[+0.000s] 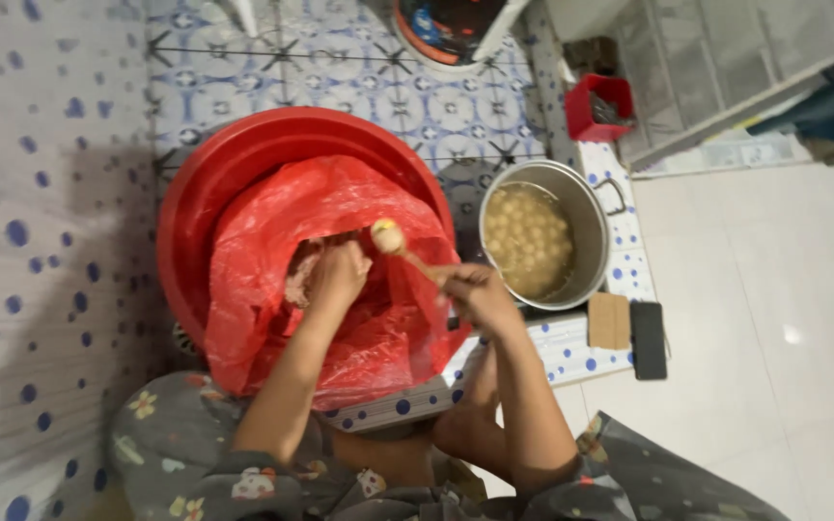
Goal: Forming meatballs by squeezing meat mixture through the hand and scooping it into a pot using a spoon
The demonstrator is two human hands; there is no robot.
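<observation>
Head view, single frame. I count two hands, both belonging to the wearer.

Left hand (pixel 338 275): reaches down into the red plastic bag (pixel 340 280), fingers curled closed into the pale pink meat paste (pixel 301 275) that lies in the bag's opening. I read it as squeezing a fistful; fingertips are buried, so I cannot see how tight.

Right hand (pixel 475 294): closed around the handle of one spoon (pixel 403 249), held over the bag's right edge. The spoon's bowl points up-left and carries one pale ball (pixel 388 234), just beside the top of the left hand.

Containers, counted: one red basin (pixel 243 159) with the bag sitting inside it and draped over its near rim; one metal pot (pixel 581 207) to the right of the basin, with a handle on its right side. The pot holds cloudy liquid and many floating meatballs (pixel 528 236); too many and too blurred for an exact count.

Other items: one red square box (pixel 598 106) beyond the pot; one brown card (pixel 609 320) and one dark phone (pixel 648 340), side by side in front of the pot on the dotted ledge (pixel 571 352). One round container (pixel 446 34) at the top edge, partly cut off.

Both forearms bare; patterned grey clothing at the bottom of the frame.
</observation>
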